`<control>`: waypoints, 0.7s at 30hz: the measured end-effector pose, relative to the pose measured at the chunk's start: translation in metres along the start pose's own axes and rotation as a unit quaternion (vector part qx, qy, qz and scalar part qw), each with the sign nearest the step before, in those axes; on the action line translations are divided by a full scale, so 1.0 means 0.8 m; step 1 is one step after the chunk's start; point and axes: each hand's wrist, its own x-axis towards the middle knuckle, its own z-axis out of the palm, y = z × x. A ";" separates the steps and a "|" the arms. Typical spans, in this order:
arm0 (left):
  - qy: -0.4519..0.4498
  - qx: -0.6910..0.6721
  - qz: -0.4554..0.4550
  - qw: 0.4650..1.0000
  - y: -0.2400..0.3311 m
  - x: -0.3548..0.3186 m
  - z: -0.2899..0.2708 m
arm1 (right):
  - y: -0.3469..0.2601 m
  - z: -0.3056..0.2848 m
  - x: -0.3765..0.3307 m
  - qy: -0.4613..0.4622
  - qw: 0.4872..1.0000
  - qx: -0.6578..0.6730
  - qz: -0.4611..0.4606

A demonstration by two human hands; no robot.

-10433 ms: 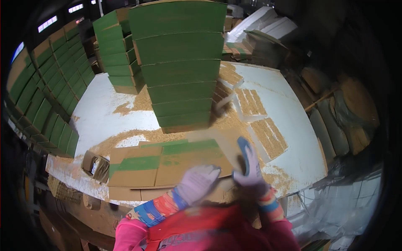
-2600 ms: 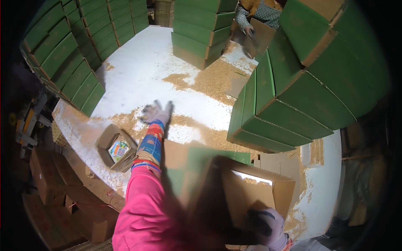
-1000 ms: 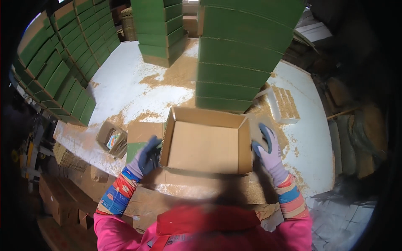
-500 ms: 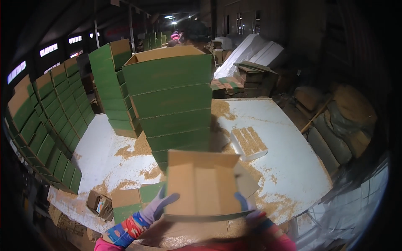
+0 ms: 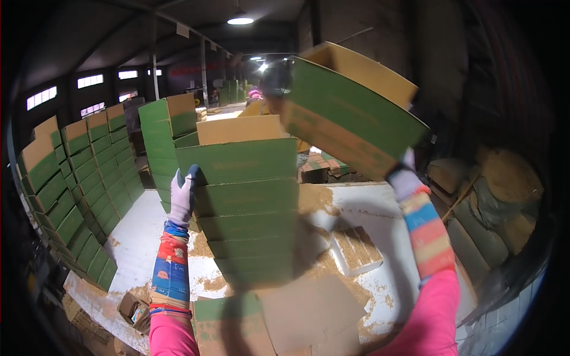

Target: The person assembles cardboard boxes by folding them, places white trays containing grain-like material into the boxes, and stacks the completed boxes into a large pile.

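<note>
A green-and-brown cardboard box (image 5: 350, 118), open at the top, is held tilted in the air at the upper right. My gloved right hand (image 5: 404, 172) grips its lower right corner; most of the fingers are hidden. Left of it stands a tall stack of green boxes (image 5: 246, 196) with an open one on top. Beside that stack's upper left edge is my gloved left hand (image 5: 182, 193), its fingers pointing up and apart, holding nothing. Whether it touches the stack I cannot tell.
Flattened cardboard sheets (image 5: 309, 311) lie in front on the white table (image 5: 389, 228), strewn with sawdust-like crumbs. A white tray (image 5: 356, 252) filled with crumbs sits right of the stack. More stacks of green boxes (image 5: 77, 202) line the left. Another person (image 5: 276, 83) is partly hidden behind.
The box went from low in front of me, between both hands, up to the right in my right hand. My left hand released it and rose to the stack. The view tilted upward.
</note>
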 end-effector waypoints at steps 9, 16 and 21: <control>-0.006 0.463 0.048 0.885 0.028 -0.083 -0.049 | 0.184 0.131 0.135 -0.126 0.726 -0.671 -0.089; -0.510 0.509 -0.162 0.674 0.011 -0.447 -0.194 | 0.192 0.032 -0.120 -0.094 0.800 -0.477 -0.351; -0.512 0.542 -0.113 0.657 0.010 -0.583 -0.222 | 0.315 0.019 -0.468 -0.393 0.660 -0.640 0.025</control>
